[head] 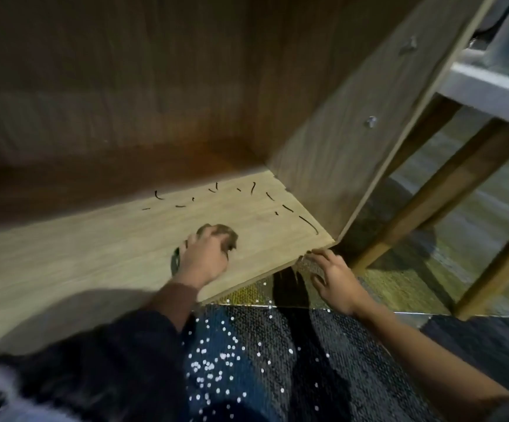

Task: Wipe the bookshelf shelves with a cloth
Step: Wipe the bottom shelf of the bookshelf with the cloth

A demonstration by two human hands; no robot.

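A light wooden shelf board [101, 257] of the bookshelf fills the left and middle. My left hand [206, 257] grips a bunched brownish cloth [221, 233] and presses it on the board near its right end. Several dark curved marks or bits of debris [253, 187] lie scattered on the board beyond the cloth, toward the right corner. My right hand [333, 277] is off the board, fingers spread, with its fingertips at the board's front right corner.
The bookshelf's side panel [347, 138] rises at the right, its dark back wall [119, 86] behind. Wooden legs [448, 184] and a white frame [490, 89] stand further right. Sequined dark fabric [247, 354] covers my lap below.
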